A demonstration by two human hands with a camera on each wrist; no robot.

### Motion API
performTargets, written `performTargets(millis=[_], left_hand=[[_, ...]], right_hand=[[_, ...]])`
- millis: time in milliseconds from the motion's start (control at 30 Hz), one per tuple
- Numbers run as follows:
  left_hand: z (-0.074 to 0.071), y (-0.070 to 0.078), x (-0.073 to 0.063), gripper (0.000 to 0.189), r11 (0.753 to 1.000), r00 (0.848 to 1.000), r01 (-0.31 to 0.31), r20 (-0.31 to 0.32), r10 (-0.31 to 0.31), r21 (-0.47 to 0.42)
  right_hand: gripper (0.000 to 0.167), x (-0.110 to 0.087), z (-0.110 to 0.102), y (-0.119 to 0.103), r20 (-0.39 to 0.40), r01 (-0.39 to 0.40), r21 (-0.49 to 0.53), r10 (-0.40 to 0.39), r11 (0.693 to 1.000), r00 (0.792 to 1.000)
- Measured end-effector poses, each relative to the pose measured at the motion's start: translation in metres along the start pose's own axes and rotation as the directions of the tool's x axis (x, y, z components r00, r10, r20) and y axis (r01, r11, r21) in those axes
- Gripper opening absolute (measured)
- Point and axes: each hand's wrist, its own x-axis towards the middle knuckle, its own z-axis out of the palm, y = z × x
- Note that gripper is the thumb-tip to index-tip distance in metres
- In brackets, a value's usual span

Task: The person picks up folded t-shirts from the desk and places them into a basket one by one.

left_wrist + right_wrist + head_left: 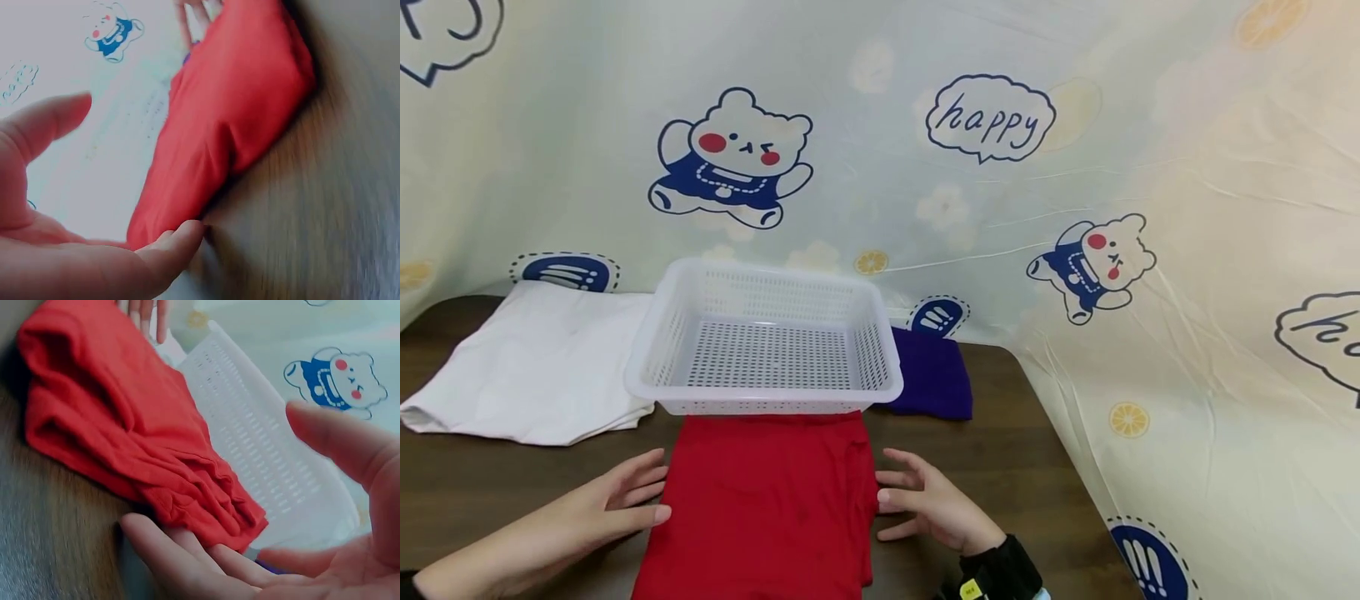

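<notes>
A folded red cloth [767, 500] lies on the table in front of a white plastic basket; what kind of garment it is cannot be told. At its left edge is my left hand [617, 504], fingers extended and thumb apart, the thumb tip by the cloth's side. On the opposite edge my right hand [925, 498] has its fingers spread and relaxed, the tips at the fabric. In the right wrist view the red cloth [125, 419] shows several bunched layers along its side, with the fingers [169, 553] just under that edge. Neither hand grips it.
The white perforated basket [763, 398] stands behind the red cloth, with nothing inside. Folded white fabric [542, 367] lies at the left and dark purple fabric [932, 375] at the right, partly behind the basket. A patterned curtain [880, 167] hangs behind the brown table [1000, 467].
</notes>
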Motion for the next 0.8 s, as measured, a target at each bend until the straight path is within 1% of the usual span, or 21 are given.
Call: performTargets(millis=[33, 100, 167, 200, 267, 333, 400, 433, 467, 533, 567, 633, 700, 800], left_hand=[[-0.001, 0.001, 0.001, 0.087, 0.998, 1.000, 0.017, 0.013, -0.016, -0.058], [-0.004, 0.001, 0.002, 0.087, 0.986, 0.999, 0.037, 0.036, -0.032, -0.161], [-0.009, 0.001, 0.003, 0.086, 0.970, 0.998, 0.057, 0.052, -0.046, -0.238], [-0.012, 0.000, 0.003, 0.085, 0.962, 0.997, 0.058, 0.061, -0.043, -0.268], [-0.016, -0.003, 0.003, 0.083, 0.942, 0.996, 0.044, 0.088, -0.015, -0.334], [-0.020, -0.007, 0.003, 0.077, 0.911, 0.990, 0.023, 0.134, 0.035, -0.412], [-0.022, -0.011, 0.004, 0.069, 0.867, 0.979, 0.009, 0.182, 0.095, -0.499], [-0.023, -0.012, 0.004, 0.065, 0.844, 0.971, 0.007, 0.206, 0.123, -0.536], [-0.023, -0.013, 0.006, 0.061, 0.826, 0.963, 0.004, 0.226, 0.149, -0.563], [-0.022, -0.012, 0.009, 0.054, 0.808, 0.956, 0.008, 0.241, 0.166, -0.589], [-0.021, -0.011, 0.011, 0.052, 0.809, 0.959, 0.012, 0.237, 0.158, -0.588], [-0.017, -0.008, 0.016, 0.049, 0.824, 0.968, 0.015, 0.214, 0.129, -0.566], [-0.012, -0.005, 0.020, 0.049, 0.842, 0.979, 0.023, 0.184, 0.091, -0.539], [-0.005, -0.001, 0.028, 0.048, 0.859, 0.985, 0.024, 0.158, 0.066, -0.511]], right_hand=[[0.078, 0.001, -0.001, 0.000, 0.003, -0.013, 0.025, 0.013, 1.000, 1.000], [0.075, 0.002, -0.002, 0.002, 0.008, -0.034, 0.074, 0.034, 0.997, 0.999], [0.072, 0.003, -0.004, 0.003, 0.007, -0.052, 0.114, 0.051, 0.992, 0.999], [0.071, 0.003, -0.004, 0.003, 0.007, -0.059, 0.129, 0.059, 0.990, 0.998], [0.067, 0.003, -0.005, 0.004, 0.016, -0.064, 0.151, 0.062, 0.986, 0.998], [0.061, 0.004, -0.005, 0.005, 0.043, -0.068, 0.163, 0.062, 0.984, 0.997], [0.052, 0.006, -0.005, 0.005, 0.088, -0.072, 0.175, 0.057, 0.982, 0.995], [0.045, 0.007, -0.004, 0.005, 0.111, -0.075, 0.183, 0.055, 0.980, 0.992], [0.038, 0.009, -0.003, 0.005, 0.133, -0.080, 0.190, 0.055, 0.979, 0.990], [0.025, 0.012, -0.001, 0.004, 0.163, -0.093, 0.204, 0.060, 0.975, 0.985], [0.021, 0.014, 0.000, 0.004, 0.171, -0.101, 0.207, 0.066, 0.973, 0.983], [0.015, 0.018, 0.003, 0.003, 0.176, -0.117, 0.206, 0.081, 0.971, 0.981], [0.013, 0.022, 0.006, 0.003, 0.174, -0.129, 0.199, 0.095, 0.971, 0.980], [0.013, 0.026, 0.008, 0.004, 0.174, -0.144, 0.195, 0.111, 0.970, 0.978]])
